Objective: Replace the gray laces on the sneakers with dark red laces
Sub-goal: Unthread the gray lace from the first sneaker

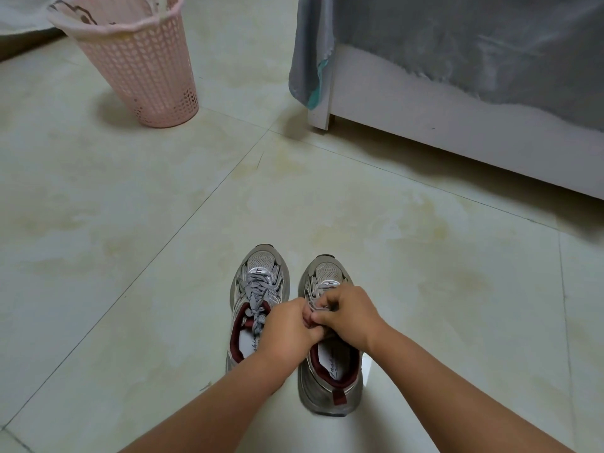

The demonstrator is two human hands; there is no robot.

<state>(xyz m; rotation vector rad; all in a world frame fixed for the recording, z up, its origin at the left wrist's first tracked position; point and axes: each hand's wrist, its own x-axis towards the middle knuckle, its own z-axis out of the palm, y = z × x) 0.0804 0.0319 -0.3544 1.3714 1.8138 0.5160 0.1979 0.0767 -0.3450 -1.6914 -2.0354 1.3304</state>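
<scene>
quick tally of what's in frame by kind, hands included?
Sneakers: 2, left sneaker and right sneaker
Hands: 2, left hand and right hand, both working the right sneaker's laces
Pink basket: 1
Gray cloth: 1
Total: 6

Counted on the tiled floor

Two gray sneakers, one pink plastic basket, one white bed frame with one gray sheet, and two hands: left hand, right hand.
</scene>
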